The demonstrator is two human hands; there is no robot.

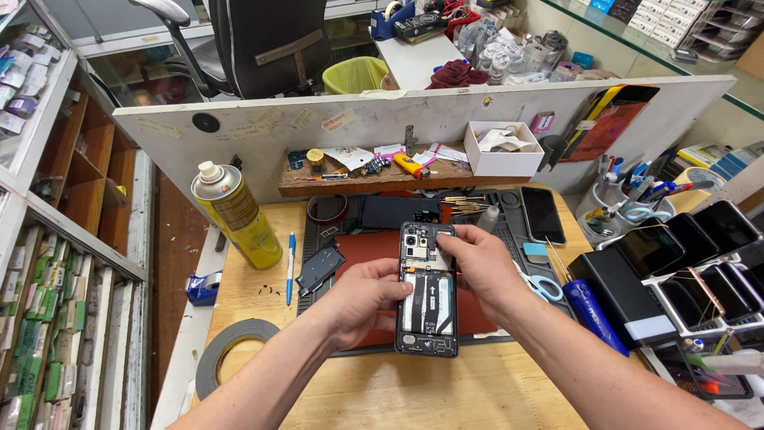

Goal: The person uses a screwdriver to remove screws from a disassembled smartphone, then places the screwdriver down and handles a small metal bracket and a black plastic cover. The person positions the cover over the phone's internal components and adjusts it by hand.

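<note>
Both hands grip an opened phone (427, 288) above the red mat (370, 259): the left hand (368, 299) clamps its side edge, the right hand (476, 267) pinches near the top. It looks light, rigid, fragile inside; best held by the frame edges.

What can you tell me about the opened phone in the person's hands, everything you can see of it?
The opened phone is a dark slab with its back cover off, showing camera lenses at the top, a white battery area crossed by black ribbon cables, and a dark frame. It is held upright over a red mat on the wooden bench. The left hand steadies its left edge; the right hand has fingertips on the upper part, near the cameras.
</note>
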